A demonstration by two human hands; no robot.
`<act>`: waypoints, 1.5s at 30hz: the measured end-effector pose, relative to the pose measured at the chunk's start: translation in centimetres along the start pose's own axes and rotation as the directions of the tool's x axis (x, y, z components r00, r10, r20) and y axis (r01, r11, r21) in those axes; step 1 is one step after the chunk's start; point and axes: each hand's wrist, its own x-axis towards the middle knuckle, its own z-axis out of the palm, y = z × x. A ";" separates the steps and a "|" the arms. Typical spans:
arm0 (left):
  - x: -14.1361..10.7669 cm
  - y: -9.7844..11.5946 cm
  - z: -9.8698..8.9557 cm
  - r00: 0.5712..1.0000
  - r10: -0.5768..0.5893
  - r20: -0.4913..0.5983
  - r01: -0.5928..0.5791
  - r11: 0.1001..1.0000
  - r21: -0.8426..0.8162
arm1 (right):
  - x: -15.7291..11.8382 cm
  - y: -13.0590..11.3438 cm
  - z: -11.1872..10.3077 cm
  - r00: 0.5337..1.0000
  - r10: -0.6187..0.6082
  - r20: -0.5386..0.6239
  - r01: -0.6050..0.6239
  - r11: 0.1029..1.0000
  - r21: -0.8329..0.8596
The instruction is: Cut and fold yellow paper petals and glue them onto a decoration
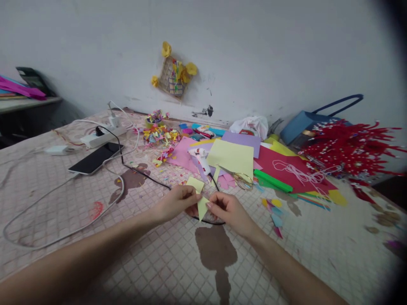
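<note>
Between my two hands is a small piece of pale yellow paper [202,208], folded or cut to a point at its lower end. My left hand [179,199] pinches its left side between thumb and fingers. On the right side, my right hand [229,210] grips the same paper with thumb and forefinger. Another pale yellow square [195,184] shows just above my left fingertips; whether it joins the held piece I cannot tell. Beyond the hands lies a white glue gun [201,159], its black cord running behind my fingers. Gold-handled scissors [243,181] rest to its right.
Coloured sheets, with a pale yellow sheet [232,154] on top, spread behind my hands. A green cutter-like tool [273,181] lies to the right, near red fuzzy stems [352,148]. On the left are a phone [97,157], a power strip [101,135] and looping white cable [122,190].
</note>
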 end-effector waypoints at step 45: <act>0.4 0.7 -1.2 0.998 -0.053 -0.021 0.052 0.997 -0.063 | 2.5 5.8 -13.7 0.918 -0.243 -0.312 -0.147 0.523 -0.840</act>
